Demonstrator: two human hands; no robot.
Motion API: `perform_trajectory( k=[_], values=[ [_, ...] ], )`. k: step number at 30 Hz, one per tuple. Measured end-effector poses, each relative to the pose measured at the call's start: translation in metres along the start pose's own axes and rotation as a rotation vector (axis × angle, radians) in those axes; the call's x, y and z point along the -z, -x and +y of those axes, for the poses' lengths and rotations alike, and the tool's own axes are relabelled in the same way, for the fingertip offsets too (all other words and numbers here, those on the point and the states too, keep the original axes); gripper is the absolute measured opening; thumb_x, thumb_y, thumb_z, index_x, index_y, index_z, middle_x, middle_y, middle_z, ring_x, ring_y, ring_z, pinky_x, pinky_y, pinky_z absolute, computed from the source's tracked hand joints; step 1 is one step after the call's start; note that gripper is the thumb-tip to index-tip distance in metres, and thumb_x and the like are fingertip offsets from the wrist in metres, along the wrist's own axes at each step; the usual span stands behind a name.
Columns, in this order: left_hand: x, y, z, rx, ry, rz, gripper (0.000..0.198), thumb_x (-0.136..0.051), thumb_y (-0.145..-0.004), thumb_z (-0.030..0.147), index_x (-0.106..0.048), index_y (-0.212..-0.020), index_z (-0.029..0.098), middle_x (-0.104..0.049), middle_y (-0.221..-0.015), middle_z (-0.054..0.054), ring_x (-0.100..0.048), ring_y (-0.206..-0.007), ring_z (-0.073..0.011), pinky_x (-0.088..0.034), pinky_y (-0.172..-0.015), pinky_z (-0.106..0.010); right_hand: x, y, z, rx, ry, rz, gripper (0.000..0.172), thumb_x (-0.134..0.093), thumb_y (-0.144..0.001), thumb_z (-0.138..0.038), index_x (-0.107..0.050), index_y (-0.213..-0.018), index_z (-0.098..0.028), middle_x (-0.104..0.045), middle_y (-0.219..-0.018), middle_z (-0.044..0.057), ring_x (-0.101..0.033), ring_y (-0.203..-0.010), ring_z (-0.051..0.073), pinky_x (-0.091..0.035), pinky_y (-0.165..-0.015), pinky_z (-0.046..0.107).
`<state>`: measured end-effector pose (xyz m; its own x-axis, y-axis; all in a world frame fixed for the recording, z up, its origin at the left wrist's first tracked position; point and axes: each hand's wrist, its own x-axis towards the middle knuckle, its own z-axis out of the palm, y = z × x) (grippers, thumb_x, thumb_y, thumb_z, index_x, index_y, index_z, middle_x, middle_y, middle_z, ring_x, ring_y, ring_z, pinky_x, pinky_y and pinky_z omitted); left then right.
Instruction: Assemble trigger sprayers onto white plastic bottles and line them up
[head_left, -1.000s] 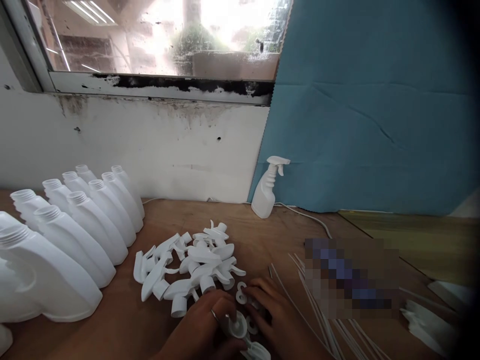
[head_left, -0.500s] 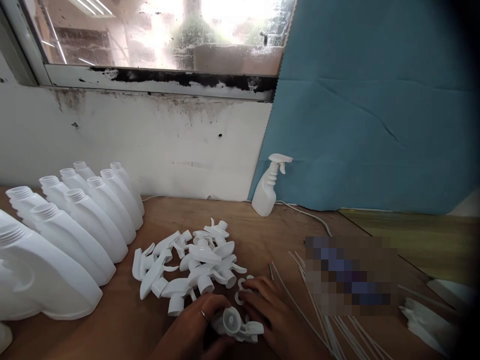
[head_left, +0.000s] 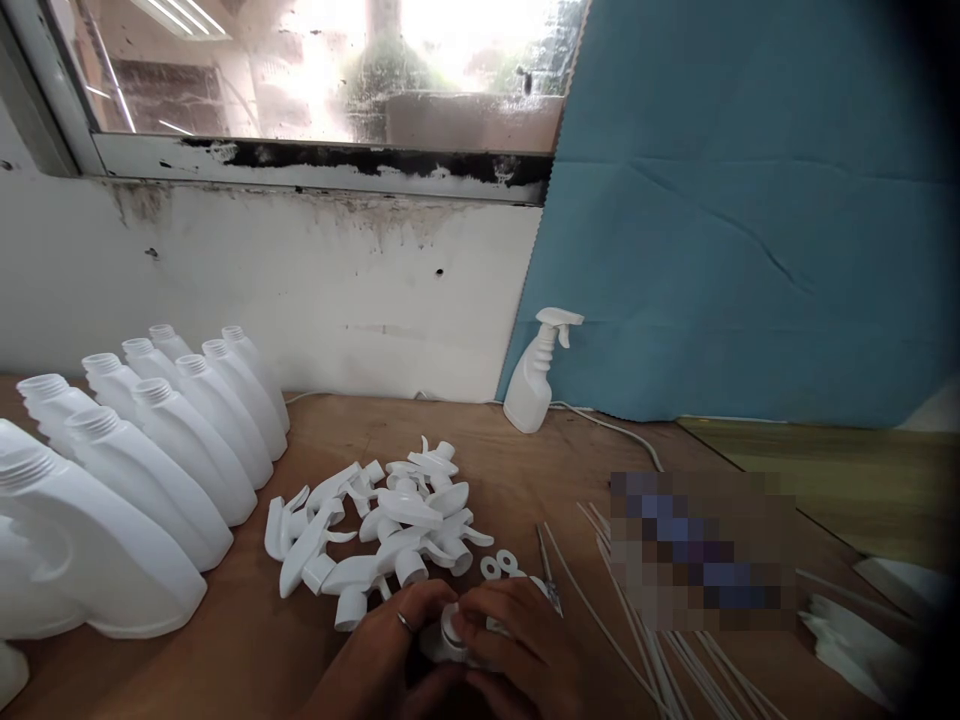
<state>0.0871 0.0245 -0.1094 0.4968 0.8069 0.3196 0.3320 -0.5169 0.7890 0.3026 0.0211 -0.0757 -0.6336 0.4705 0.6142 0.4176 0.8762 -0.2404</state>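
Note:
My left hand [head_left: 390,655] and my right hand [head_left: 517,645] meet at the bottom middle of the view, both closed around one white spray trigger head [head_left: 448,632], whose round collar shows between the fingers. A ring sits on a left finger. Just beyond my hands lies a pile of white trigger heads [head_left: 382,530] on the wooden table [head_left: 510,470]. Two small white ring washers [head_left: 499,564] lie by the pile's right edge.
Rows of open white bottles [head_left: 150,450] stand at the left. One assembled spray bottle [head_left: 534,375] stands by the blue sheet [head_left: 750,220] at the back. Thin white dip tubes [head_left: 637,640] lie to the right, a blurred patch above them.
My right hand has come in from the washers onto the trigger head, covering most of it. The washers it covered now lie bare on the table.

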Motion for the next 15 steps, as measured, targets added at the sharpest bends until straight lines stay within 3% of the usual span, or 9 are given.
perform_trajectory(
  k=[4, 11, 15],
  values=[
    [-0.0006, 0.0017, 0.0001, -0.012, -0.059, 0.022, 0.039, -0.066, -0.078, 0.012, -0.050, -0.112, 0.024, -0.064, -0.101, 0.001, -0.062, -0.089, -0.0130, -0.047, -0.080, -0.019, -0.0030, 0.0012, 0.0020, -0.053, -0.115, -0.026, 0.028, -0.054, -0.092, -0.012, -0.055, -0.119, -0.018, -0.060, -0.109, 0.012, -0.058, -0.100, 0.023, -0.051, -0.087, 0.038],
    [-0.0045, 0.0027, -0.0071, -0.102, -0.163, 0.043, 0.034, -0.066, -0.080, 0.013, -0.051, -0.108, 0.024, -0.060, -0.090, 0.002, -0.059, -0.078, -0.0125, -0.045, -0.070, -0.020, 0.0033, 0.0036, 0.0000, -0.106, -0.104, -0.093, 0.033, -0.058, -0.089, -0.006, -0.055, -0.119, -0.019, -0.061, -0.111, 0.010, -0.059, -0.097, 0.020, -0.050, -0.088, 0.034],
    [-0.0038, -0.0005, -0.0073, -0.246, -0.206, 0.056, 0.028, -0.065, -0.084, 0.016, -0.050, -0.107, 0.023, -0.063, -0.093, 0.000, -0.059, -0.079, -0.0146, -0.046, -0.070, -0.022, -0.0044, 0.0075, 0.0054, -0.060, -0.065, -0.043, 0.025, -0.055, -0.092, -0.013, -0.054, -0.117, -0.018, -0.062, -0.110, 0.010, -0.059, -0.099, 0.022, -0.048, -0.088, 0.036]
  ],
)
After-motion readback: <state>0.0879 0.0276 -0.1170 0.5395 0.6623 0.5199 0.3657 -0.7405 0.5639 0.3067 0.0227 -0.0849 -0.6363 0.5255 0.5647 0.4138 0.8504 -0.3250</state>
